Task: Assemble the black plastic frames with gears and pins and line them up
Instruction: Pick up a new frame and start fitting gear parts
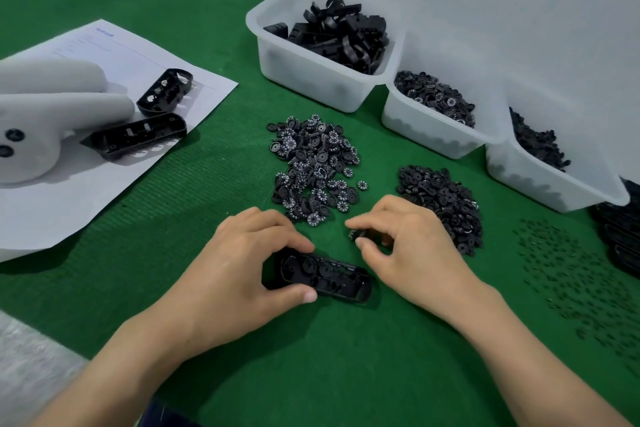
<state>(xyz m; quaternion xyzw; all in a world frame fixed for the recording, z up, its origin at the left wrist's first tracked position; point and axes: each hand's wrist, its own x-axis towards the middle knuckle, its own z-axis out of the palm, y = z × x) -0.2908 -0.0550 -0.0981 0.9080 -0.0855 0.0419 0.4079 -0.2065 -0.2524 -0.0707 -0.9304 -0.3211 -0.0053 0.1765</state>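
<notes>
On the green mat (346, 340), near the front edge, we see a black frame (325, 274) lying flat with its open side up. The left hand (242, 253) grips its left end, with the fingers curled over the far rim and the thumb pressed against the near rim. The right hand (408, 246) is just beyond the frame's right end and does not touch it. Its thumb and forefinger pinch a small gear (358, 235), and its other fingers are curled loosely.

The frame is long with rounded ends. We can make out round parts seated in its left half. The right half is too dark for us to read.

Behind the hands lies a heap of numbered gears (315, 166) with white digits, and to its right a heap of plain gears (440, 204). Pins (581, 281) are scattered further right.

Three white bins stand along the wall. The first bin (277, 55) holds frames, the second bin (415, 121) holds gears, and the third bin (519, 173) holds small dark parts.

At the left, two more frames (138, 139) rest on a sheet of paper (138, 184).
</notes>
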